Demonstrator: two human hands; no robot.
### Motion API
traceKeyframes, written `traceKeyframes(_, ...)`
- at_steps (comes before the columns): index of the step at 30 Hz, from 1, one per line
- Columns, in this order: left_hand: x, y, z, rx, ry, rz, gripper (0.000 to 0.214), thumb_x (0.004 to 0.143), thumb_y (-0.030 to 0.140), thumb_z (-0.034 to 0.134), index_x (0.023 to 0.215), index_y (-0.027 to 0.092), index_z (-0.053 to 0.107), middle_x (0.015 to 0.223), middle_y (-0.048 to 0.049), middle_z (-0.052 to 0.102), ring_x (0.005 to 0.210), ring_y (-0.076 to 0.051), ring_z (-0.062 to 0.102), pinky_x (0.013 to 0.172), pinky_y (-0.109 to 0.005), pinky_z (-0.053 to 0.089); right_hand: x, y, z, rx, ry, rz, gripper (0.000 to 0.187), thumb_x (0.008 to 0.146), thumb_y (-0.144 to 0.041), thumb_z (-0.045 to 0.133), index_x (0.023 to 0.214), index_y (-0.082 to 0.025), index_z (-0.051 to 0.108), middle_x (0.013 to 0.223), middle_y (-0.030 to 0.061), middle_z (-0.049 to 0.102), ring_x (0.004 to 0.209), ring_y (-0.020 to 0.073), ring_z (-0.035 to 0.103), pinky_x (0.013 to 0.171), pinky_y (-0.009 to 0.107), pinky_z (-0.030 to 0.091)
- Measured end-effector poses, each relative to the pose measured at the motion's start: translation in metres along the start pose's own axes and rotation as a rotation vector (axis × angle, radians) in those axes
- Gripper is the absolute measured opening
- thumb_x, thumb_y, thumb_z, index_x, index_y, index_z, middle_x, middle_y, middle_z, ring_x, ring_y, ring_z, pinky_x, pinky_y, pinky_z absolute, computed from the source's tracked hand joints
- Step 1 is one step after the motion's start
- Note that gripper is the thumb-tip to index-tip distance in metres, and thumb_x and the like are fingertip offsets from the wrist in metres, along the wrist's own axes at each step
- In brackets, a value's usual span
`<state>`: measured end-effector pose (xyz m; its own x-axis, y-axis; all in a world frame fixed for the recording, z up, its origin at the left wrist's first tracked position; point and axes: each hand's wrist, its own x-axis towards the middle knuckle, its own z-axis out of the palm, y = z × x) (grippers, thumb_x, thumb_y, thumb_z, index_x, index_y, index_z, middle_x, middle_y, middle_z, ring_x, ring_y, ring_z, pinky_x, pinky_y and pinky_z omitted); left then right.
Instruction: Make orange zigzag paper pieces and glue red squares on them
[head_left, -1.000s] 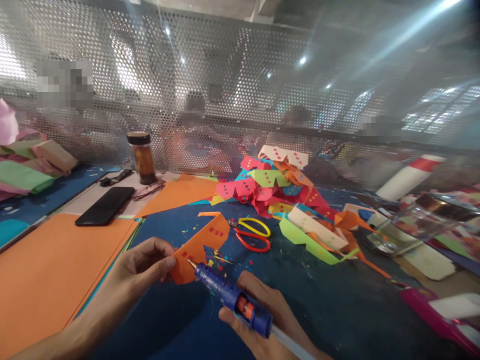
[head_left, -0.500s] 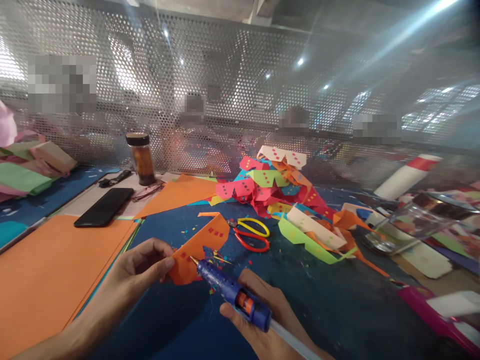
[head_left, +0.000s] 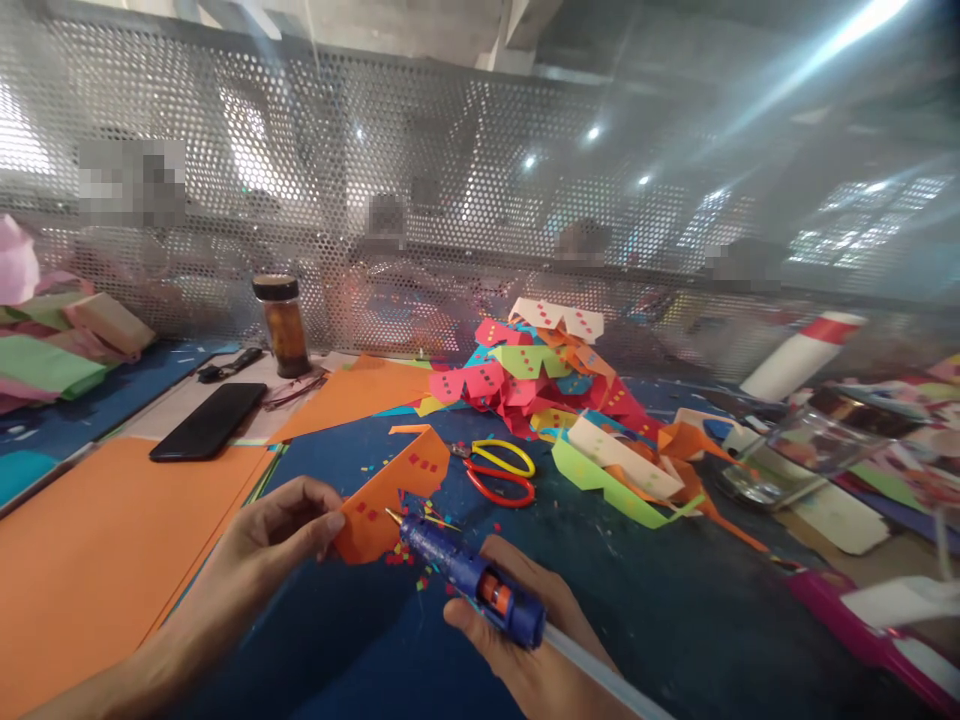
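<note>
Between thumb and fingers, my left hand (head_left: 300,525) pinches the near end of an orange paper mask (head_left: 394,490) dotted with small red squares. My right hand (head_left: 525,620) is wrapped round a blue glue gun (head_left: 469,575), a clear glue stick trailing from its back. The gun's metal tip is close to the mask's face, beside the red squares; whether it touches I cannot tell. Tiny coloured paper squares (head_left: 424,572) lie scattered under the mask. Just beyond it rest scissors (head_left: 499,473) with one yellow and one red handle.
A heap of decorated paper masks (head_left: 525,365) stands at the back. Orange sheets (head_left: 135,540), a black phone (head_left: 210,420) and a brown-filled jar (head_left: 283,325) are to the left. Right are a clear jar (head_left: 795,450), a white bottle (head_left: 799,355) and a pink glue gun (head_left: 847,620). A perforated metal screen (head_left: 450,180) rises behind.
The glue gun's tip has shifted slightly right, away from the red squares near my left hand. My left hand keeps its pinch on the mask. The camera view has moved a little.
</note>
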<state>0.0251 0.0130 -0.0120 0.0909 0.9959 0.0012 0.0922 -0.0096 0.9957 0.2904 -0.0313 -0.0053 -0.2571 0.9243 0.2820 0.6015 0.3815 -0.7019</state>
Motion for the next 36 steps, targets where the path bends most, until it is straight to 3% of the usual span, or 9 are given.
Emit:
traceKeyframes(6, -0.001, 0.006, -0.002, -0.003, 0.019, 0.025, 0.028, 0.081, 0.047, 0.073, 0.074, 0.021, 0.068, 0.067, 0.0022, 0.060, 0.067, -0.015, 0.055, 0.065, -0.025, 0.044, 0.001, 0.000, -0.001, 0.020, -0.071, 0.022, 0.028, 0.094, -0.049, 0.058, 0.084, -0.023, 0.056, 0.075, 0.0013, 0.068, 0.068, 0.0160, 0.066, 0.053, 0.022, 0.050)
traceKeyframes(12, -0.002, 0.005, -0.013, -0.013, 0.085, 0.052, 0.026, 0.082, 0.046, 0.075, 0.078, 0.022, 0.068, 0.071, 0.0026, 0.059, 0.069, -0.015, 0.054, 0.067, -0.024, 0.044, 0.000, -0.003, -0.004, 0.038, -0.036, 0.040, 0.033, 0.093, -0.053, 0.057, 0.077, -0.023, 0.054, 0.071, 0.0010, 0.065, 0.065, 0.0162, 0.065, 0.052, 0.023, 0.050)
traceKeyframes(18, -0.002, 0.002, -0.026, 0.025, 0.187, 0.078, 0.029, 0.080, 0.050, 0.075, 0.076, 0.022, 0.068, 0.071, 0.0028, 0.060, 0.072, -0.016, 0.055, 0.069, -0.025, 0.045, -0.001, 0.003, -0.002, 0.039, 0.007, 0.057, 0.031, 0.092, -0.053, 0.058, 0.082, -0.024, 0.061, 0.070, 0.0000, 0.064, 0.063, 0.0169, 0.065, 0.053, 0.025, 0.052)
traceKeyframes(29, -0.005, -0.005, -0.025, -0.015, 0.193, -0.108, 0.037, 0.074, 0.058, 0.075, 0.081, 0.023, 0.067, 0.072, 0.0018, 0.059, 0.068, -0.017, 0.053, 0.059, -0.025, 0.043, 0.001, 0.008, 0.001, 0.080, -0.045, 0.097, 0.035, 0.090, -0.057, 0.059, 0.089, -0.023, 0.069, 0.073, 0.0015, 0.067, 0.063, 0.0175, 0.064, 0.053, 0.026, 0.052)
traceKeyframes(36, -0.002, -0.011, -0.029, 0.018, 0.210, -0.090, 0.041, 0.068, 0.062, 0.078, 0.079, 0.023, 0.069, 0.071, 0.0019, 0.059, 0.069, -0.017, 0.053, 0.058, -0.023, 0.043, 0.002, 0.009, 0.001, 0.061, -0.060, 0.069, 0.030, 0.089, -0.052, 0.064, 0.097, -0.025, 0.072, 0.078, 0.0024, 0.068, 0.067, 0.0182, 0.065, 0.053, 0.026, 0.051)
